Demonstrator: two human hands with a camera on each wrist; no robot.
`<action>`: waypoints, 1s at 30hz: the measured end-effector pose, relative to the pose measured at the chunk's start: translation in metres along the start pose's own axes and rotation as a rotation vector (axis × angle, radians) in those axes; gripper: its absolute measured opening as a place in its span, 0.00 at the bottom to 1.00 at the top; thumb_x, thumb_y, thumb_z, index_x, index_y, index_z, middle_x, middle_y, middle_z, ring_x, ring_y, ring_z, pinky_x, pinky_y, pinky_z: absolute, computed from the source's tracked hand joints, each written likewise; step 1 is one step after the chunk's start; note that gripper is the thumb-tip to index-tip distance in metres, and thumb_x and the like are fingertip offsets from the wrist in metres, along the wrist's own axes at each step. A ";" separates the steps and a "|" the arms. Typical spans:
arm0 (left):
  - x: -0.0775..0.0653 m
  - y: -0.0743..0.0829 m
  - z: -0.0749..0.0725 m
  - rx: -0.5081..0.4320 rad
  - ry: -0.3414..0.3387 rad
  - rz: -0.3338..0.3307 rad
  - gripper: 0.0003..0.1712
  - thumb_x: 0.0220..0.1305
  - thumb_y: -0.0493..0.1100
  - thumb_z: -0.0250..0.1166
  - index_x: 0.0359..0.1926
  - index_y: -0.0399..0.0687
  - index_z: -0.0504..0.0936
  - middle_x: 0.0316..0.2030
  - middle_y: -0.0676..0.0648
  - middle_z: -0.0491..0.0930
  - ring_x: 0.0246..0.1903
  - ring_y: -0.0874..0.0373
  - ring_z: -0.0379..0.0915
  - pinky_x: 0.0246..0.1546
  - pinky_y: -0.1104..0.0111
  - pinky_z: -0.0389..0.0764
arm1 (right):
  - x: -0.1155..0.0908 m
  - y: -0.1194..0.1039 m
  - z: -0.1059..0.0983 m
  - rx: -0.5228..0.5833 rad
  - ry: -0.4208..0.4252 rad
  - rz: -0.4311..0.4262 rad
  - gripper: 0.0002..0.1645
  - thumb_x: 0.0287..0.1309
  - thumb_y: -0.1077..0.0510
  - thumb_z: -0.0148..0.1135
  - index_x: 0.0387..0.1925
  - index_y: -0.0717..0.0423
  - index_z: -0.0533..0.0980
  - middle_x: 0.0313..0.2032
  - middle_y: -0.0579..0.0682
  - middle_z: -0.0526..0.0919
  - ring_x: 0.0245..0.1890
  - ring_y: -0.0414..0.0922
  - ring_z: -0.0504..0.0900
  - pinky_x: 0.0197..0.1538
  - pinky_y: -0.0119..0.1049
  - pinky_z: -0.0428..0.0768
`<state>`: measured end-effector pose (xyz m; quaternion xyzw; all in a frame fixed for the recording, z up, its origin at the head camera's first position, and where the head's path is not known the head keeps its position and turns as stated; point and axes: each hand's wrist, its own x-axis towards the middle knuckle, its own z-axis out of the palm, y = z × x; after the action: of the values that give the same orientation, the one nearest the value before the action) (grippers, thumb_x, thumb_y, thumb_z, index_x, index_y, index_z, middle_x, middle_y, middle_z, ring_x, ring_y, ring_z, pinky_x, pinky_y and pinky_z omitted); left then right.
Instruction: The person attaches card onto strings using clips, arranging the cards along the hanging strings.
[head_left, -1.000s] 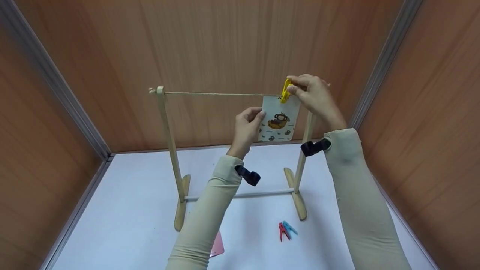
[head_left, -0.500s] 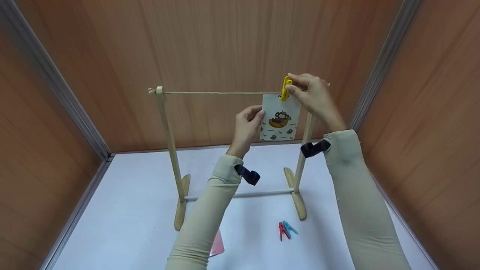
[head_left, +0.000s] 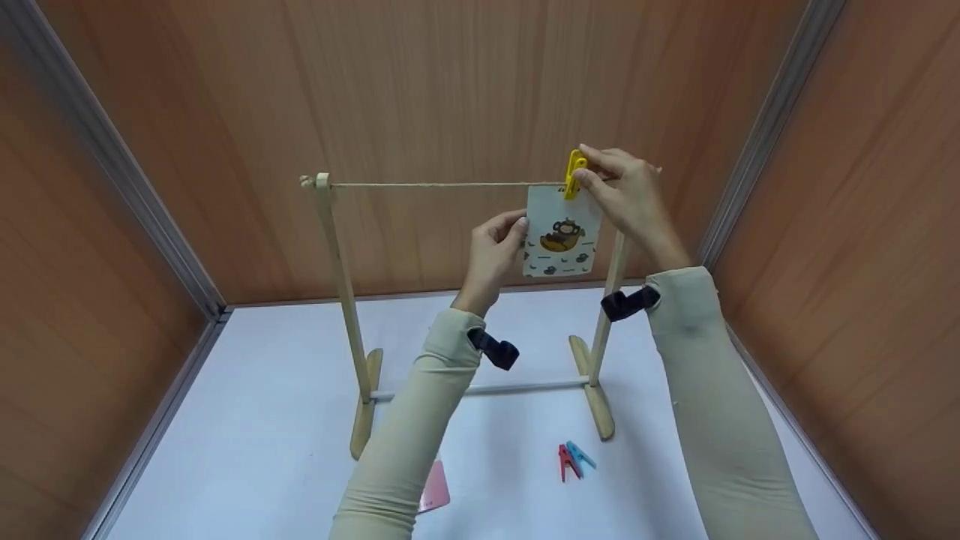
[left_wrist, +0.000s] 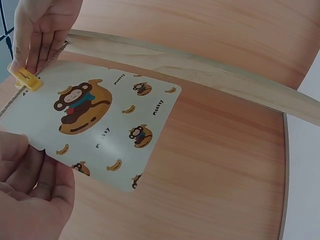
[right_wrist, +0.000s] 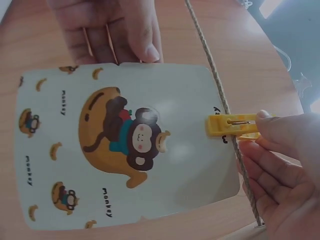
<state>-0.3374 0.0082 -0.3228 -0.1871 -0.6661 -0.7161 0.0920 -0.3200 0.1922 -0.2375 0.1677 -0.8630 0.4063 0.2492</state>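
Observation:
A pale card [head_left: 562,259] printed with a monkey on a banana hangs against the twine [head_left: 442,184] near the right post. My right hand [head_left: 628,196] pinches a yellow clothespin [head_left: 574,174] between thumb and fingers. In the right wrist view the clothespin [right_wrist: 222,125] straddles the twine [right_wrist: 212,65] and overlaps the card's top edge, around its middle. My left hand [head_left: 491,251] pinches the card's left edge, thumb in front. In the left wrist view that hand [left_wrist: 35,190] sits low at the left, its fingers partly behind the card [left_wrist: 115,130].
The twine runs between the posts of a wooden stand [head_left: 343,292] on a white table [head_left: 255,420]. A red clothespin [head_left: 568,461] and a blue clothespin [head_left: 581,454] lie at the front right. A pink card [head_left: 435,491] is partly hidden by the left sleeve. Wooden panels enclose the back and sides.
The card and the yellow clothespin have risen slightly, with the twine lifting a little at that end. Both hands keep their grips, the right one moving up slightly.

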 end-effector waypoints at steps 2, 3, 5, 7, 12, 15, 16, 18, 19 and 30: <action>0.000 0.000 -0.001 -0.003 -0.008 0.006 0.16 0.72 0.39 0.54 0.54 0.36 0.78 0.48 0.39 0.82 0.45 0.55 0.79 0.48 0.67 0.79 | 0.000 0.002 0.001 0.017 0.015 -0.014 0.25 0.66 0.57 0.56 0.63 0.58 0.70 0.56 0.57 0.78 0.50 0.49 0.80 0.52 0.32 0.79; 0.000 0.000 -0.001 -0.006 -0.012 0.008 0.16 0.72 0.39 0.53 0.55 0.36 0.78 0.48 0.39 0.81 0.46 0.55 0.79 0.49 0.67 0.79 | -0.001 0.003 0.001 0.024 0.023 -0.024 0.24 0.66 0.58 0.56 0.63 0.58 0.70 0.56 0.57 0.78 0.50 0.49 0.80 0.53 0.33 0.79; -0.001 -0.001 -0.002 -0.016 -0.021 0.004 0.16 0.72 0.39 0.53 0.55 0.36 0.78 0.49 0.39 0.81 0.46 0.55 0.78 0.50 0.67 0.79 | -0.001 0.004 0.002 0.043 0.042 -0.035 0.24 0.66 0.58 0.56 0.62 0.58 0.70 0.57 0.57 0.77 0.51 0.50 0.81 0.60 0.40 0.75; -0.001 -0.001 -0.003 -0.020 -0.026 -0.007 0.17 0.73 0.39 0.52 0.56 0.36 0.77 0.50 0.39 0.81 0.47 0.55 0.78 0.51 0.67 0.78 | -0.002 0.006 0.003 0.059 0.068 -0.047 0.24 0.66 0.59 0.57 0.62 0.58 0.71 0.57 0.58 0.77 0.51 0.52 0.81 0.66 0.48 0.68; -0.002 -0.002 -0.007 -0.020 -0.034 -0.039 0.18 0.74 0.41 0.50 0.57 0.38 0.77 0.52 0.40 0.80 0.50 0.54 0.77 0.56 0.63 0.76 | -0.006 0.007 0.004 0.081 0.132 -0.084 0.23 0.64 0.59 0.60 0.59 0.59 0.74 0.56 0.58 0.79 0.51 0.52 0.79 0.72 0.57 0.45; -0.004 -0.002 -0.011 -0.009 -0.044 -0.051 0.19 0.74 0.42 0.49 0.59 0.39 0.75 0.54 0.41 0.79 0.53 0.53 0.77 0.59 0.60 0.73 | -0.009 0.009 0.005 0.096 0.166 -0.118 0.21 0.63 0.60 0.60 0.58 0.61 0.75 0.55 0.59 0.80 0.49 0.50 0.79 0.71 0.56 0.47; -0.004 -0.002 -0.013 -0.006 -0.048 -0.055 0.19 0.75 0.42 0.49 0.60 0.39 0.75 0.55 0.41 0.79 0.54 0.53 0.76 0.60 0.59 0.73 | -0.010 0.009 0.005 0.099 0.177 -0.132 0.21 0.63 0.60 0.60 0.57 0.61 0.75 0.54 0.59 0.80 0.48 0.50 0.78 0.70 0.55 0.50; -0.006 -0.003 -0.016 0.003 -0.056 -0.061 0.20 0.75 0.42 0.48 0.61 0.40 0.73 0.56 0.42 0.78 0.56 0.53 0.75 0.61 0.58 0.72 | -0.012 0.011 0.006 0.103 0.193 -0.144 0.21 0.63 0.61 0.60 0.57 0.61 0.75 0.54 0.59 0.80 0.48 0.50 0.78 0.72 0.52 0.50; -0.007 -0.004 -0.018 0.005 -0.061 -0.063 0.20 0.75 0.42 0.48 0.62 0.40 0.73 0.57 0.42 0.78 0.57 0.53 0.75 0.61 0.59 0.71 | -0.013 0.012 0.007 0.113 0.201 -0.149 0.21 0.63 0.61 0.60 0.57 0.61 0.75 0.53 0.60 0.80 0.49 0.50 0.78 0.72 0.50 0.53; -0.018 -0.017 -0.041 0.014 -0.076 -0.089 0.21 0.75 0.43 0.48 0.65 0.44 0.70 0.60 0.42 0.75 0.60 0.50 0.72 0.62 0.59 0.70 | -0.029 0.023 0.009 0.228 0.208 -0.113 0.20 0.65 0.62 0.57 0.58 0.61 0.74 0.54 0.58 0.79 0.56 0.48 0.78 0.60 0.32 0.74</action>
<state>-0.3329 -0.0325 -0.3471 -0.1837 -0.6818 -0.7072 0.0362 -0.3104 0.2020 -0.2729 0.2002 -0.7702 0.5020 0.3388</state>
